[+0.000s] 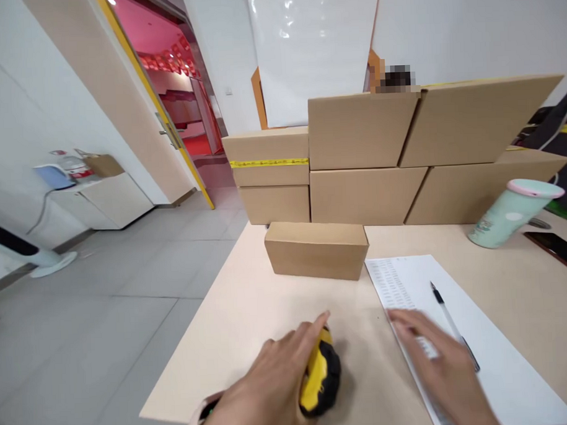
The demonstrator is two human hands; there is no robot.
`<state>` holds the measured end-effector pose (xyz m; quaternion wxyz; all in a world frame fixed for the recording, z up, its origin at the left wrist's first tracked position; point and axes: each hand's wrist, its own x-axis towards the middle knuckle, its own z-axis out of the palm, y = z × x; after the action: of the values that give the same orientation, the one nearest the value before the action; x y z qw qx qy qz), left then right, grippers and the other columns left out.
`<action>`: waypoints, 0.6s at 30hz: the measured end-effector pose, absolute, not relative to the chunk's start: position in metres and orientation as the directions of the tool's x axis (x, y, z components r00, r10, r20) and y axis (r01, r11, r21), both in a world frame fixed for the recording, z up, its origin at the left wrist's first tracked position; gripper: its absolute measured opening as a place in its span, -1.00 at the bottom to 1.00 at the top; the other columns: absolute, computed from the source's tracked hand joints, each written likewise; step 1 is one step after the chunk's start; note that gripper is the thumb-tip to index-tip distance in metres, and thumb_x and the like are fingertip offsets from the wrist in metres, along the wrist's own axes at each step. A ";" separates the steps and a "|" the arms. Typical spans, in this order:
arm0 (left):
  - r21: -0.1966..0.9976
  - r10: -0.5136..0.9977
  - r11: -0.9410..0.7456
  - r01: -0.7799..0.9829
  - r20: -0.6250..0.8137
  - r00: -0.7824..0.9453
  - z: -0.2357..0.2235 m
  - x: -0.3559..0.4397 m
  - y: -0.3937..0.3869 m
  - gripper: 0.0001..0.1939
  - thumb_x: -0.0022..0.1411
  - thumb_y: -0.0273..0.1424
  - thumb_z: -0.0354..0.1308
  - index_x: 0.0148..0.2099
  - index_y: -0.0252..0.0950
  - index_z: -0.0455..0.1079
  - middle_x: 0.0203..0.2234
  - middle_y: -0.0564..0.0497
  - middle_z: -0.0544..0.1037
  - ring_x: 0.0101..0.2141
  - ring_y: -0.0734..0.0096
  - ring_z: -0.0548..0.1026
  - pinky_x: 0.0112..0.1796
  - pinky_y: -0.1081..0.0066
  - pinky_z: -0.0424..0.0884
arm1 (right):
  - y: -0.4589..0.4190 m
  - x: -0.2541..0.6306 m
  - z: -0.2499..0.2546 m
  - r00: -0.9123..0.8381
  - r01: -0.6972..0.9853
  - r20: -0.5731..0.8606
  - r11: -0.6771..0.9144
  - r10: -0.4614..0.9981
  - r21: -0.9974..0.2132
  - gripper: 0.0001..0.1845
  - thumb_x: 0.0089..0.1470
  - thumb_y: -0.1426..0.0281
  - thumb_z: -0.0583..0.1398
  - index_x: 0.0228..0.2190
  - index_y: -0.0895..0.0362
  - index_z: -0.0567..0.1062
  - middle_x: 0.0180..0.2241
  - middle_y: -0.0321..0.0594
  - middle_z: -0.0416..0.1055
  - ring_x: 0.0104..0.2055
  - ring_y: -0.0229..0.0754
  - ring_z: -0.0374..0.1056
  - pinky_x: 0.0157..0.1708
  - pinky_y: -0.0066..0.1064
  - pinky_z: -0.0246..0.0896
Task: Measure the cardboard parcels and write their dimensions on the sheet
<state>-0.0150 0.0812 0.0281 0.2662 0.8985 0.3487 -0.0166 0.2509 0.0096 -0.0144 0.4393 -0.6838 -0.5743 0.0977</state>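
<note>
My left hand point(275, 374) is closed around a yellow and black tape measure point(321, 372), just above the tabletop near the front. The tape measure's far end is partly covered by my fingers. My right hand point(440, 362) hovers over the left edge of a printed sheet of paper point(498, 366), slightly blurred, its thumb and fingers apart with nothing visible between them. A black-and-clear pen point(449, 315) lies on the sheet beside that hand. Beyond both hands, a small long cardboard box point(317, 251) rests on the table.
Several larger cardboard boxes point(364, 132) are stacked along the table's point(213, 339) back. A mint-green cup point(511, 217) and a dark phone point(557, 249) are at the right. Part of a person's head shows behind the boxes. An open doorway and floor are at the left.
</note>
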 end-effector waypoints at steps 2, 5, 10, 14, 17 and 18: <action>0.298 0.683 -0.626 0.720 -0.237 0.691 0.027 -0.019 0.091 0.20 -0.19 -0.53 0.12 0.36 -0.08 -0.55 0.12 -0.19 0.26 -0.02 0.00 0.36 -0.17 0.11 0.35 | 0.011 0.296 -0.014 0.516 0.759 0.320 -0.250 0.795 -0.601 -0.76 0.13 0.10 0.08 -0.32 -0.09 0.47 -0.25 -0.18 0.54 -0.35 0.01 0.49 -0.56 -0.23 0.38; 0.084 0.723 -0.627 0.775 -0.310 0.618 0.027 -0.021 0.111 0.18 -0.25 -0.60 0.04 0.38 -0.18 -0.49 0.07 -0.21 0.31 -0.07 0.00 0.39 -0.26 0.16 0.36 | 0.017 0.351 -0.019 0.611 0.771 0.186 -0.524 0.769 -0.362 -0.64 0.04 -0.03 0.08 -0.44 -0.02 0.40 -0.42 -0.14 0.53 -0.43 0.09 0.46 -0.64 -0.22 0.21; -0.007 0.724 -0.633 0.774 -0.358 0.589 0.028 -0.015 0.135 0.13 -0.21 -0.55 0.04 0.39 -0.24 -0.42 0.05 -0.24 0.35 -0.11 -0.01 0.43 -0.27 0.16 0.36 | 0.027 0.377 -0.036 0.476 0.848 0.059 -0.440 0.878 -0.296 -0.63 0.06 0.08 0.04 -0.22 0.04 0.42 -0.52 -0.25 0.47 -0.49 -0.03 0.41 -0.58 -0.30 0.15; -0.017 0.729 -0.620 0.785 -0.383 0.567 0.026 -0.012 0.147 0.09 -0.21 -0.52 0.05 0.38 -0.26 -0.31 0.05 -0.22 0.36 -0.10 -0.01 0.44 -0.27 0.17 0.38 | 0.029 0.382 -0.034 0.405 0.798 0.052 -0.325 0.913 -0.508 -0.66 0.05 0.22 0.07 -0.19 0.05 0.50 -0.59 -0.29 0.45 -0.55 -0.11 0.36 -0.50 -0.28 0.21; -0.003 0.737 -0.600 0.800 -0.391 0.551 0.025 -0.014 0.155 0.04 -0.16 -0.46 0.11 0.38 -0.26 -0.23 0.08 -0.21 0.35 -0.07 -0.02 0.42 -0.25 0.15 0.39 | 0.025 0.389 -0.019 0.440 0.475 0.009 -0.224 0.898 -0.851 -0.61 0.06 0.16 0.12 -0.18 0.12 0.54 -0.48 -0.16 0.54 -0.40 -0.06 0.46 -0.34 -0.23 0.35; -0.001 0.746 -0.592 0.806 -0.379 0.547 0.025 -0.016 0.156 0.02 -0.14 -0.44 0.13 0.37 -0.25 -0.20 0.11 -0.21 0.33 -0.04 -0.03 0.40 -0.23 0.13 0.39 | 0.022 0.390 -0.013 0.451 0.346 0.000 -0.175 0.892 -0.922 -0.60 0.05 0.14 0.14 -0.16 0.12 0.53 -0.39 -0.11 0.57 -0.29 -0.02 0.48 -0.26 -0.20 0.37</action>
<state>-0.0155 0.1558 0.0254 0.0871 0.8753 0.4434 -0.1726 0.3900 0.0222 -0.0130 0.4715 -0.7095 -0.4363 0.2897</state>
